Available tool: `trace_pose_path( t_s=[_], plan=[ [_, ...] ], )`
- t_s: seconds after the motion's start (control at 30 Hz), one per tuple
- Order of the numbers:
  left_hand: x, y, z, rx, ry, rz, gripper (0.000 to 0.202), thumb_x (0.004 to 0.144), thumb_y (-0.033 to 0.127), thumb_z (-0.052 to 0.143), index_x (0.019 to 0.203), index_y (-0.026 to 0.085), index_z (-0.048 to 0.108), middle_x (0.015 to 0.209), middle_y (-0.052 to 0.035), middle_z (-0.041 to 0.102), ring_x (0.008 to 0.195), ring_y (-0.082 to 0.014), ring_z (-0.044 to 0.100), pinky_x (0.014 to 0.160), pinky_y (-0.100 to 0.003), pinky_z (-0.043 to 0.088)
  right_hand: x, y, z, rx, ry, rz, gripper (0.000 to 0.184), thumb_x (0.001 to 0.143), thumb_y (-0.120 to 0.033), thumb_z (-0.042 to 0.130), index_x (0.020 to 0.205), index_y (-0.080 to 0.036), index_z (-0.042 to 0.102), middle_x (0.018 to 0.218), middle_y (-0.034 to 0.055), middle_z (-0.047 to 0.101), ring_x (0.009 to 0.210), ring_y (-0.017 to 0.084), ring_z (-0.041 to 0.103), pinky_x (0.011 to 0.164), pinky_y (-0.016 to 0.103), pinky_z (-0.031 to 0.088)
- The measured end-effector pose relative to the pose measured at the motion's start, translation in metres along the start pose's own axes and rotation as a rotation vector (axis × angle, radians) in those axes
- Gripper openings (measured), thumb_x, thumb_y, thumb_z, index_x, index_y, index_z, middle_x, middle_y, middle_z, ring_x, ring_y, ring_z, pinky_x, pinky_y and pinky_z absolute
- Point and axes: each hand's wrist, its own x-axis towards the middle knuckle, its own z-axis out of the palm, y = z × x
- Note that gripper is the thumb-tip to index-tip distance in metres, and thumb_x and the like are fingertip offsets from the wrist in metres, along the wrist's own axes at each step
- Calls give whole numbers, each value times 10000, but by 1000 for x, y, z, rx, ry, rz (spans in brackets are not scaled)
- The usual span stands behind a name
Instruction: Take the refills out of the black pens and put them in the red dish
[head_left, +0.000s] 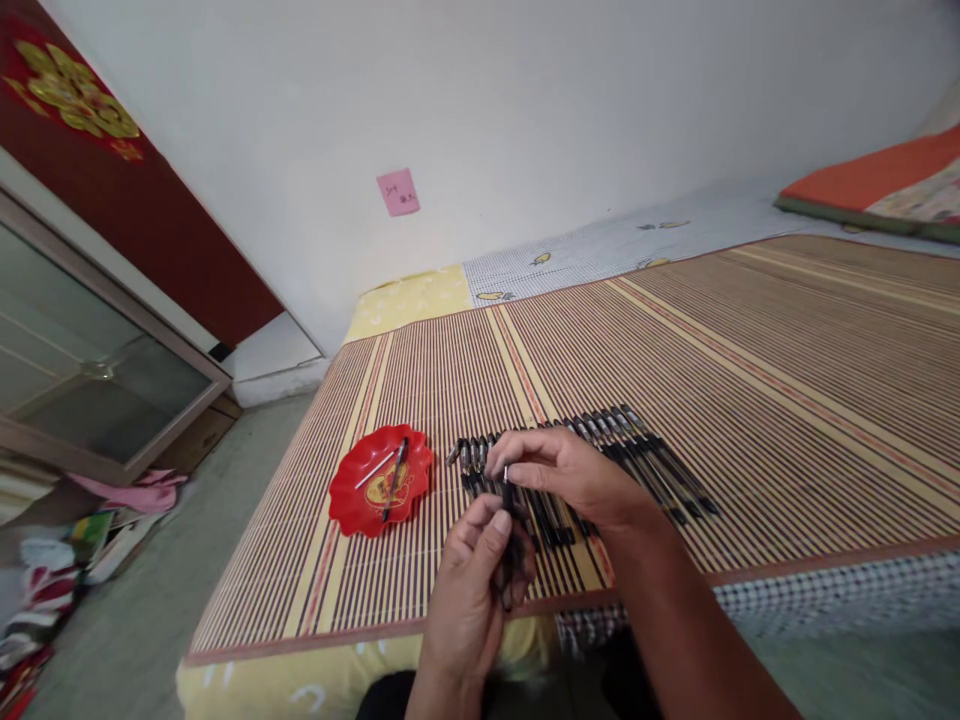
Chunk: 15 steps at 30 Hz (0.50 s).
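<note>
My left hand (469, 590) is closed round the lower part of a black pen (509, 560), held upright above the mat's front edge. My right hand (570, 475) pinches the top end of the same pen with its fingertips. Just behind my hands a row of several black pens (645, 455) lies side by side on the striped bamboo mat (750, 380). To the left a red scalloped plate (352, 500) holds a black pen part and a thin white refill.
The mat covers a bed with a yellow sheet (409, 300) against a white wall bearing a pink note (397, 191). An orange cushion (877, 180) lies at the far right. A glass-fronted cabinet (90, 370) and clutter on the floor are at the left.
</note>
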Motion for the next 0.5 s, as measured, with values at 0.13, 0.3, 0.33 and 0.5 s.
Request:
trace_pose_path(
  t_s=[0.13, 0.3, 0.33, 0.5],
  plan=[
    [3, 0, 2, 54, -58, 59, 362, 739, 389, 847, 896, 166, 608, 623, 46, 578, 461, -38, 477, 386, -103, 305, 1, 1, 3, 17, 42, 19, 93, 831, -286, 679, 837, -198, 708, 878, 27, 668, 882, 158, 626, 852, 301, 462],
    [7, -5, 1, 61, 31, 151, 377, 704, 365, 872, 876, 160, 607, 640, 35, 613, 468, -37, 470, 421, -119, 342, 4, 2, 8, -13, 95, 27, 118, 814, -295, 679, 769, -187, 660, 851, 21, 630, 843, 154, 589, 801, 297, 445],
    [8, -6, 0, 66, 45, 164, 374, 707, 366, 868, 877, 159, 608, 645, 31, 621, 466, -36, 464, 430, -125, 349, 5, 3, 10, -19, 98, 32, 127, 814, -300, 676, 761, -188, 647, 844, 20, 621, 835, 154, 582, 790, 297, 443],
    [12, -12, -6, 101, 102, 212, 370, 717, 382, 857, 841, 163, 586, 629, 29, 625, 480, -47, 471, 455, -136, 359, 8, 9, 14, -93, 116, 36, 147, 825, -315, 655, 752, -193, 619, 816, 14, 599, 806, 153, 559, 756, 293, 435]
  ],
)
